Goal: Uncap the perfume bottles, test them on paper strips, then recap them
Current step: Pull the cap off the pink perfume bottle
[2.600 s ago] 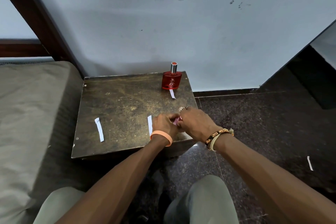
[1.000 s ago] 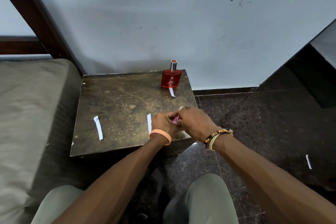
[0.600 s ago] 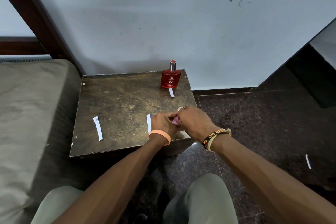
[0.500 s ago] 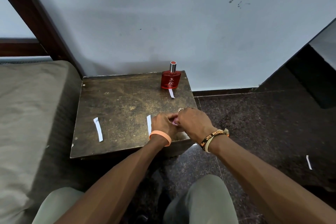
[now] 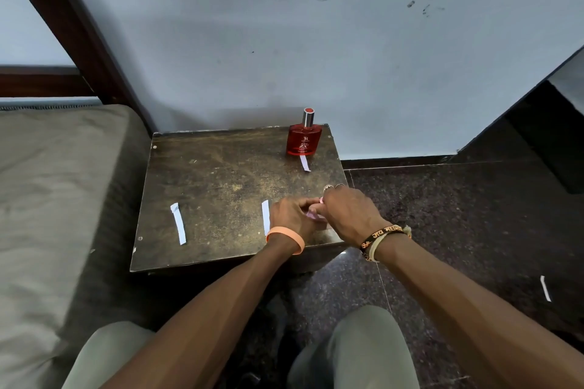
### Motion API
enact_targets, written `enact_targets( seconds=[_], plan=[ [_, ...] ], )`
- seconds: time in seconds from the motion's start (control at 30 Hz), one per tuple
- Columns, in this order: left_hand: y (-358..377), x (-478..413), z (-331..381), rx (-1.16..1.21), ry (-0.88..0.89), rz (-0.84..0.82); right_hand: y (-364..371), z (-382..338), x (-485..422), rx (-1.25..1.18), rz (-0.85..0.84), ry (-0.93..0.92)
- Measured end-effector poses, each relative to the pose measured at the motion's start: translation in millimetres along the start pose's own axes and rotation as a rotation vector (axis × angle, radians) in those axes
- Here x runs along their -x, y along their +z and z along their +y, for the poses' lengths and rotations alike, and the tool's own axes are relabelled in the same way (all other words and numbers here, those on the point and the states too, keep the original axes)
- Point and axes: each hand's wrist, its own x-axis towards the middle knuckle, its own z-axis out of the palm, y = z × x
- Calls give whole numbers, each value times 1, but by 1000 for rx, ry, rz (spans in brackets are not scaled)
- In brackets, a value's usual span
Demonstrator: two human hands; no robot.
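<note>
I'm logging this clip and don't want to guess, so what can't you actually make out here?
All from the head view:
1. The pink object gripped between the left hand and the right hand: mostly covered by both hands, so capped or uncapped cannot be told.
2. Near end of the paper strip: hidden behind the left hand.
3. Fine label print on the red bottle: too small to read.

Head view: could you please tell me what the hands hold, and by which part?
Both the left hand and right hand grip a small pink object, mostly hidden; the part cannot be told.
</note>
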Motion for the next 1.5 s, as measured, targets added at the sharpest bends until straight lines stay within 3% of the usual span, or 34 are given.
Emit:
enact_targets(
  seconds=[0.2, 0.47, 0.77, 1.5],
  plan=[
    [1, -1, -1, -7, 11, 14, 0, 0, 6, -16, -24, -107],
    [2, -2, -4, 24, -5, 13, -1, 1, 5, -105, 24, 9],
    [3, -3, -3, 6, 9, 16, 5, 0, 6, -91, 54, -104],
    [5, -2, -5, 100, -33, 9, 3, 8, 10, -88, 115, -77]
  ],
)
